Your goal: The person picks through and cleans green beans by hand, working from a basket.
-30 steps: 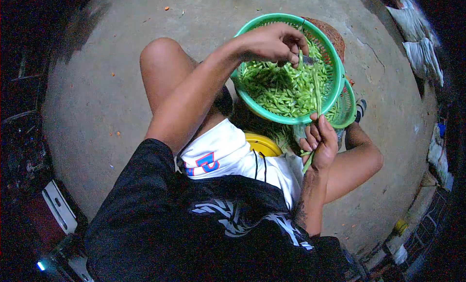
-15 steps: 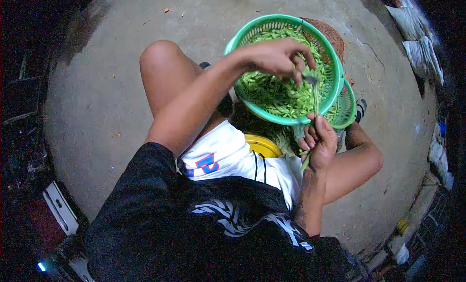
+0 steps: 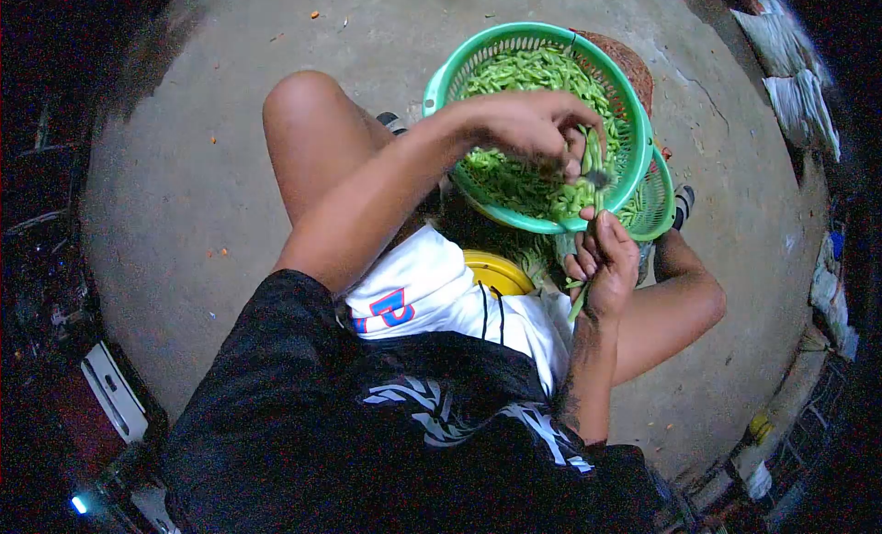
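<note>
My left hand reaches across over a green plastic basket heaped with cut green bean pieces. Its fingers are closed on a small knife with a dark blade, smeared by motion; the handle is hidden in the hand. My right hand is closed around long green beans just outside the basket's near rim. Their upper ends stick up out of the fist towards the blade, and the other ends hang out below it.
A second green basket with bean pieces sits partly under the first. A yellow round object lies between my legs. Behind the baskets is a reddish-brown mesh sack. Orange bits dot the concrete floor; pale sacks lie at right.
My left hand and the knife have moved slightly down, closer to my right hand. Less of the beans now shows above the right fist. The right hand stays almost in place.
</note>
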Motion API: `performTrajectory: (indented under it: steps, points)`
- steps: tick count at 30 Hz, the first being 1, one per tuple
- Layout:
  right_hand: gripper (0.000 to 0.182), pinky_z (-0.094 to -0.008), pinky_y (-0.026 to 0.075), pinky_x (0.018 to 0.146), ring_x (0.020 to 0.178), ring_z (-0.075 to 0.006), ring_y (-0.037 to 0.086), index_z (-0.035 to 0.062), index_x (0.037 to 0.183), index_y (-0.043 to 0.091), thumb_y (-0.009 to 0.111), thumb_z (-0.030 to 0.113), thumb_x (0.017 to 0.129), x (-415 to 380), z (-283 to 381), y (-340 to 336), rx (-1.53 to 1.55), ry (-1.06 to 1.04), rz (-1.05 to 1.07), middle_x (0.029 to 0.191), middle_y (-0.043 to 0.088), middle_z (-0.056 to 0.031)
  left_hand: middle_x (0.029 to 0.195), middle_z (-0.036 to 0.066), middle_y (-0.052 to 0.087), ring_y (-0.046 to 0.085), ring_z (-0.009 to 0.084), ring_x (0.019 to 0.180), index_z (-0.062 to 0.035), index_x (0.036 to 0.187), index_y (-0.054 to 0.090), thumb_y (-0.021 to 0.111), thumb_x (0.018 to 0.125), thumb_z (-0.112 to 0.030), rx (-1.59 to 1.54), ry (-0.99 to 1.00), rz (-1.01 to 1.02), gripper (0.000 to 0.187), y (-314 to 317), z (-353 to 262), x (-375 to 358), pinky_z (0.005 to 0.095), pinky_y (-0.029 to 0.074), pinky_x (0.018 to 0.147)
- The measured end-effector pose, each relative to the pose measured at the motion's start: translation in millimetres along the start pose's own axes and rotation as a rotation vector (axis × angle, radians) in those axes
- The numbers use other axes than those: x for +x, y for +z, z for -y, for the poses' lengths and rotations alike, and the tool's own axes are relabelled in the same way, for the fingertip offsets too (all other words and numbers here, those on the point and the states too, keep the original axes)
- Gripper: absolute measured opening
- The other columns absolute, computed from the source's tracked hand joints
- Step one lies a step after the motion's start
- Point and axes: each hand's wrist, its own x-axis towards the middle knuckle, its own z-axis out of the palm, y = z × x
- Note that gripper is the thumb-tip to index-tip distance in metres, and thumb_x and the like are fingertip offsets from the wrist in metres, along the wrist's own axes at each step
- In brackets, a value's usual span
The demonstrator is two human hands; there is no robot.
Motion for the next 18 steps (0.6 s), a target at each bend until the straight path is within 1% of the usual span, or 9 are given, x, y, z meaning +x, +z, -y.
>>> performTrajectory:
  steps: [1,3,4,7,9,11,13,15,18]
  points:
    - [0.029,-0.0210,0.023,0.041,0.045,-0.0031,0.029,-0.0030,0.107,0.066,0.059,0.024,0.103,-1.1,0.4,0.3,0.002,-0.011,0.009,0.058,0.036,0.0064,0.088,0.003,0.071,0.066,0.0114,0.084,-0.0062,0.123,0.064,0.073,0.082,-0.006,0.144,0.045,0.026,0.042,-12.8,0.5,1.2,0.0289,0.050,0.074]
    - [0.029,-0.0209,0.023,0.041,0.045,-0.0032,0.029,-0.0031,0.108,0.066,0.059,0.025,0.103,-1.9,0.0,-4.0,-0.001,-0.015,0.017,0.058,0.036,0.0065,0.094,0.002,0.071,0.066,0.0113,0.085,-0.0068,0.123,0.065,0.071,0.082,-0.006,0.151,0.017,-0.118,0.041,-25.5,-0.1,-4.1,0.0263,0.049,0.071]
    - [0.029,-0.0209,0.023,0.042,0.045,-0.0033,0.029,-0.0032,0.108,0.066,0.058,0.025,0.103,-1.9,-0.5,-5.6,-0.002,-0.025,0.023,0.058,0.036,0.0066,0.097,0.003,0.070,0.066,0.0107,0.086,-0.0062,0.124,0.064,0.070,0.083,-0.005,0.041,0.000,-0.123,0.041,-32.2,-3.3,-8.8,0.0243,0.049,0.070]
    - [0.030,-0.0210,0.024,0.042,0.045,-0.0034,0.029,-0.0030,0.109,0.066,0.058,0.025,0.103,0.5,-2.2,-5.1,-0.002,-0.010,0.008,0.058,0.035,0.0068,0.097,0.003,0.070,0.067,0.0110,0.088,-0.0048,0.125,0.061,0.069,0.083,-0.003,0.025,-0.046,-0.095,0.044,-25.2,-7.2,-8.8,0.0245,0.050,0.071]
    - [0.030,-0.0210,0.024,0.042,0.045,-0.0033,0.029,-0.0030,0.109,0.066,0.058,0.025,0.103,3.6,-2.4,0.7,-0.011,-0.008,0.005,0.058,0.035,0.0070,0.096,0.003,0.070,0.066,0.0118,0.088,-0.0043,0.127,0.058,0.071,0.081,0.000,0.077,-0.016,-0.012,0.048,-5.0,-0.3,-2.3,0.0281,0.051,0.077]
    - [0.029,-0.0210,0.024,0.042,0.045,-0.0033,0.028,-0.0030,0.109,0.066,0.058,0.025,0.103,3.8,-0.2,2.2,-0.027,-0.001,0.000,0.057,0.034,0.0072,0.096,0.004,0.070,0.066,0.0123,0.093,-0.0032,0.125,0.060,0.070,0.081,0.000,-0.020,-0.028,0.043,0.045,6.5,2.5,-0.1,0.0294,0.052,0.080]
    - [0.030,-0.0208,0.024,0.043,0.046,-0.0032,0.028,-0.0033,0.109,0.066,0.058,0.025,0.103,1.6,1.5,2.1,-0.032,-0.010,0.002,0.058,0.034,0.0075,0.099,0.005,0.069,0.065,0.0133,0.094,-0.0020,0.120,0.063,0.069,0.081,0.000,0.102,0.047,0.009,0.039,-9.9,5.6,2.5,0.0301,0.053,0.081]
    - [0.030,-0.0208,0.024,0.043,0.046,-0.0031,0.028,-0.0039,0.109,0.066,0.058,0.025,0.104,0.0,2.3,2.6,-0.025,-0.026,0.019,0.058,0.034,0.0077,0.105,0.005,0.068,0.063,0.0139,0.086,-0.0028,0.117,0.066,0.070,0.081,-0.001,-0.004,0.033,-0.095,0.036,-23.6,2.9,-4.6,0.0298,0.053,0.078]
    - [0.031,-0.0209,0.024,0.043,0.046,-0.0033,0.028,-0.0043,0.109,0.066,0.058,0.025,0.104,1.7,3.1,5.1,0.000,-0.013,0.009,0.058,0.034,0.0075,0.097,0.004,0.069,0.062,0.0117,0.083,-0.0030,0.121,0.063,0.072,0.081,-0.003,0.027,0.001,-0.063,0.041,-22.8,-5.1,-5.9,0.0290,0.051,0.075]
